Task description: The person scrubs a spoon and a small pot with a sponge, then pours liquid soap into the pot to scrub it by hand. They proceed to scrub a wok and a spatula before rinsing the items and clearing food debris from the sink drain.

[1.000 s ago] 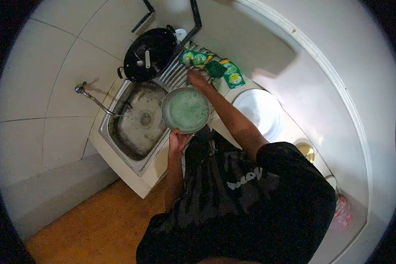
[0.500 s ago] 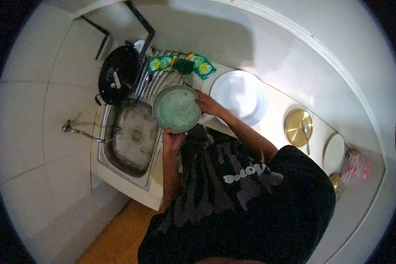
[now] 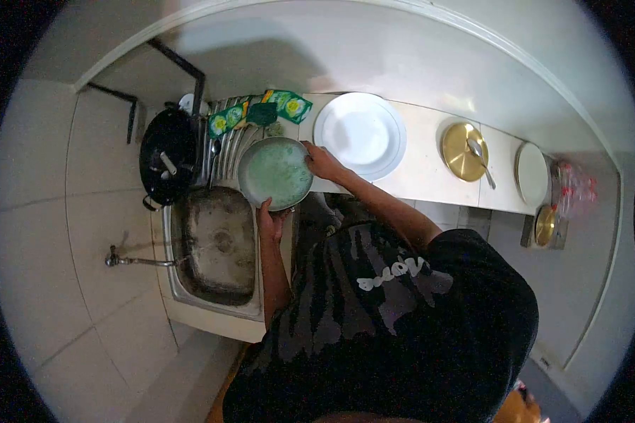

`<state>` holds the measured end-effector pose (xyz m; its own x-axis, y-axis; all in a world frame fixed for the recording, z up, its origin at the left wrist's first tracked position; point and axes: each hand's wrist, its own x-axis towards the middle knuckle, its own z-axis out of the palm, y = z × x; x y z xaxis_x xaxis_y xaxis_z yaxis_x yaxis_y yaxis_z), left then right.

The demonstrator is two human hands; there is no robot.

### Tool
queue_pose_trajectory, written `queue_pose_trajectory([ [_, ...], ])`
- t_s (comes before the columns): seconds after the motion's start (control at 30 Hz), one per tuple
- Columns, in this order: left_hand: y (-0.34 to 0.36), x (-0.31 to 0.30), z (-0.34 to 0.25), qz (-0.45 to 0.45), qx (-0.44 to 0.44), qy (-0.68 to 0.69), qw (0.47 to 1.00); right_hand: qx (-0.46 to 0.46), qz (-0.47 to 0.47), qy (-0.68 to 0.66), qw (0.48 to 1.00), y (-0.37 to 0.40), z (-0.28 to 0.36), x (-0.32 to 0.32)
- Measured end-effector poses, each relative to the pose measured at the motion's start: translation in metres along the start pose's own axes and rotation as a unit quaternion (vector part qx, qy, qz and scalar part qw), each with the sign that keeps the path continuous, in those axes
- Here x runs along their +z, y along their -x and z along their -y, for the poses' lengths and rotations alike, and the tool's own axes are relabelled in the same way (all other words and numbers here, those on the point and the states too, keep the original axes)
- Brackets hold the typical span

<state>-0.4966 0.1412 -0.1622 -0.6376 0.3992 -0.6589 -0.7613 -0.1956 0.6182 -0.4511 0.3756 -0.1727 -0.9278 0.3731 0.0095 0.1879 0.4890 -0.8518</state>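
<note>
Both hands hold a round grey metal bowl [image 3: 276,173], its inside pale green and streaked with whitish suds, beside the right edge of the sink [image 3: 219,243]. My left hand [image 3: 269,224] grips the near rim, thumb on top and the other fingers partly hidden beneath. Closed on the right rim is my right hand [image 3: 323,163], its fingers partly out of sight. Just past the bowl, a dark green scouring pad [image 3: 262,113] lies with green-and-yellow packets [image 3: 289,106] on the ribbed drainboard [image 3: 228,144].
A black wok [image 3: 168,156] stands left of the drainboard. The tap [image 3: 144,262] reaches over the sink. Along the counter sit a large white plate [image 3: 360,134], a gold plate [image 3: 458,161] with a spoon [image 3: 481,158], another white plate [image 3: 533,175] and clear plastic bottles [image 3: 575,189].
My view has turned, so the counter and its dishes appear higher and further left. The bowl stays in both hands, and its suds look more streaked and thinner.
</note>
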Motion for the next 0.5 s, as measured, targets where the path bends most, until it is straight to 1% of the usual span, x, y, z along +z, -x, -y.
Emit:
queue_pose_trajectory([
  [0.03,-0.002,-0.002,-0.001,-0.025,-0.023,0.015,0.999,0.008,-0.011,0.003,1.000,0.002,0.006,-0.003],
  [0.07,-0.004,-0.003,-0.001,-0.048,-0.045,0.030,0.997,0.027,0.009,0.002,1.000,0.002,0.011,-0.006],
  [0.1,-0.003,-0.004,0.001,-0.038,-0.052,0.022,0.998,0.047,0.030,-0.001,0.998,0.003,0.020,-0.014],
  [0.13,0.001,-0.009,0.004,0.002,0.049,-0.124,0.991,0.055,0.018,0.003,0.998,0.007,0.030,-0.023],
  [0.2,-0.005,-0.014,0.010,0.056,0.147,-0.266,0.951,0.045,-0.019,-0.044,0.998,0.017,0.048,-0.038],
  [0.23,-0.014,-0.017,0.014,0.010,0.107,-0.214,0.971,0.041,-0.043,-0.044,0.997,0.020,0.052,-0.043],
  [0.27,-0.021,-0.021,0.019,-0.009,0.083,-0.189,0.978,0.047,-0.051,-0.039,0.997,0.027,0.056,-0.047],
  [0.3,-0.020,-0.016,0.018,-0.029,0.060,-0.163,0.984,0.048,-0.078,-0.077,0.993,0.037,0.060,-0.054],
  [0.33,-0.018,-0.011,0.016,-0.029,0.061,-0.100,0.993,0.049,-0.104,-0.116,0.987,0.045,0.060,-0.062],
  [0.37,-0.016,-0.007,0.014,-0.032,0.062,-0.037,0.997,0.020,-0.152,0.016,0.988,0.055,0.052,-0.066],
  [0.4,-0.018,-0.007,0.013,-0.028,0.057,-0.039,0.997,-0.010,-0.194,0.148,0.970,0.066,0.042,-0.071],
  [0.43,-0.021,-0.009,0.012,-0.038,0.044,-0.032,0.998,0.004,-0.179,0.260,0.949,0.080,0.048,-0.078],
  [0.47,-0.024,-0.010,0.013,-0.049,0.031,-0.024,0.998,0.008,-0.180,0.262,0.948,0.088,0.047,-0.078],
  [0.5,-0.020,-0.008,0.011,-0.049,0.028,-0.026,0.998,0.015,-0.122,0.304,0.945,0.097,0.044,-0.074],
])
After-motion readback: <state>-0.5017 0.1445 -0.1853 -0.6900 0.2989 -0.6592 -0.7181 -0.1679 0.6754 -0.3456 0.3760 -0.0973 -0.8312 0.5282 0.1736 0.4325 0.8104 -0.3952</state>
